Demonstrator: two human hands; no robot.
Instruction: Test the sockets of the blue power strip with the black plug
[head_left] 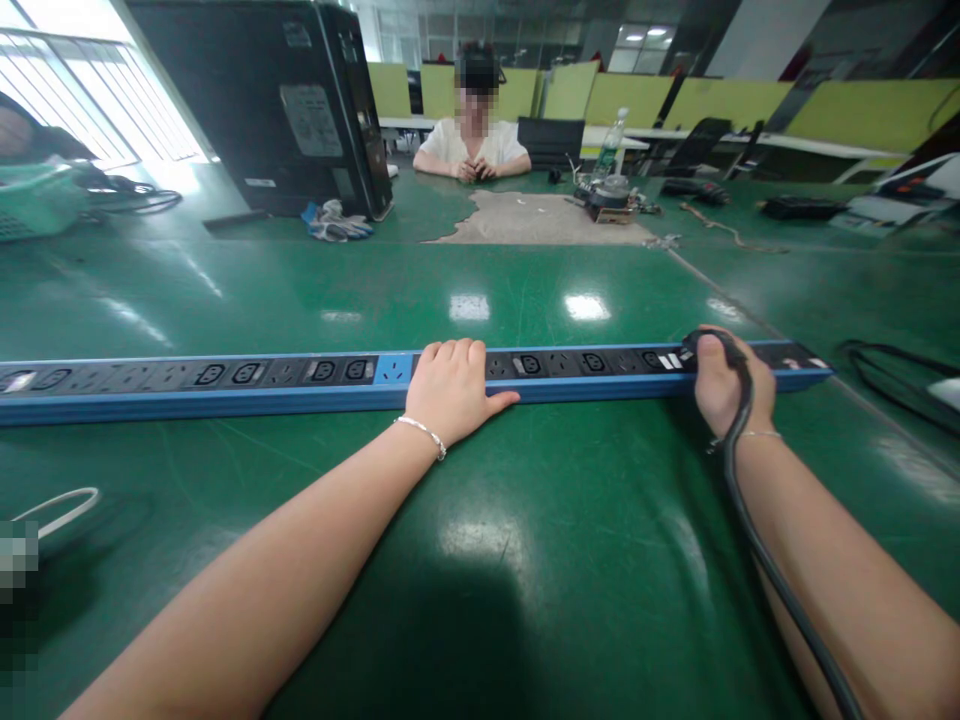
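Observation:
A long blue power strip (330, 400) with a row of black sockets and one blue socket lies across the green table. My left hand (454, 385) is wrapped over its middle, fingers on the far side and thumb along the near edge. Near the strip's right end, my right hand (735, 385) grips a black power plug (697, 345). The plug is at the sockets on the strip's top face; how deep it sits cannot be made out. Its thick black cord (757, 540) runs down over my right forearm and out at the bottom.
Across the green table (360, 290) sits a person (474, 140) with hands together. A large black case (262, 110) stands at the back left beside gloves (336, 220). A bottle (613, 142) and loose parts lie at the back right. More black cable (892, 375) lies right.

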